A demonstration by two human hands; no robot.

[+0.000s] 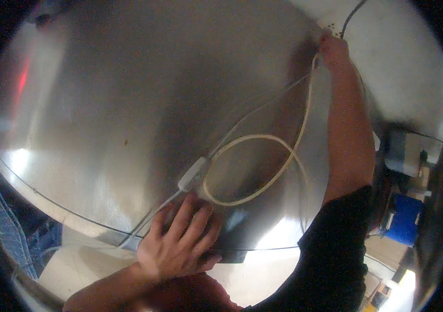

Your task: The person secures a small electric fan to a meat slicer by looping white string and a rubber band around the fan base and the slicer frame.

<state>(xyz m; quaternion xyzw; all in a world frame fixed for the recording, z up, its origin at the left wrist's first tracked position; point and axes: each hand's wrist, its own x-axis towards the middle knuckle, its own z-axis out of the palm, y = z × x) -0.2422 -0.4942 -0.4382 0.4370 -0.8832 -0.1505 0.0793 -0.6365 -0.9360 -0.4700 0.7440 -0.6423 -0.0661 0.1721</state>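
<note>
A pale cream cable [242,202] lies in a large loop on a shiny metal table and rises to the far right. There my right hand [334,50] is closed around the cable near the table's far edge, its fingertips partly hidden. A thinner white cord [252,112] runs beside it to a small oblong white box [193,174], perhaps an inline switch or adapter. My left hand [180,236] rests by the near edge with its fingers spread. Its fingertips are just below the white box, next to the cord; whatever lies under the palm is hidden.
The metal table [102,93] fills most of the view. A pale wall [408,57] with a dark cable [354,15] stands beyond my right hand. On the right are a grey box [403,153] and a blue object [405,219]. Blue denim cloth [8,213] shows at the left.
</note>
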